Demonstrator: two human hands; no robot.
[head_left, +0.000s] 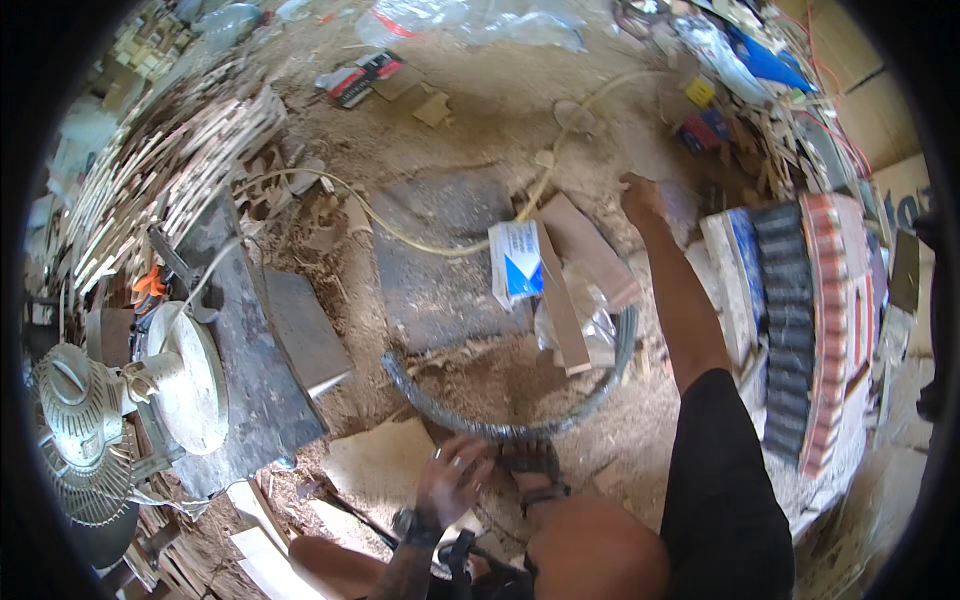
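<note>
My left hand [452, 482], with a ring and a dark wristwatch, hovers over my lap near my sandalled foot [530, 468]. Its fingers are loosely apart and hold nothing that I can see. My right arm stretches far forward, and my right hand [643, 200] is over the dusty ground beyond the boards; blur hides what its fingers do. Nearest to that hand is a brown wooden board [585, 245]. Beside it lie a narrow wooden strip [562, 300] and a white and blue box [516, 262]. A grey curved hose [480, 428] loops in front of my feet.
A standing fan [185, 375] and a dark plank [245, 350] are at the left, near stacked thin wood strips [180, 180]. A yellow hose [400, 235] crosses a dark flat board [440, 290]. Ridged stacked blocks [785, 330] stand at the right. Scraps and plastic lie farther back.
</note>
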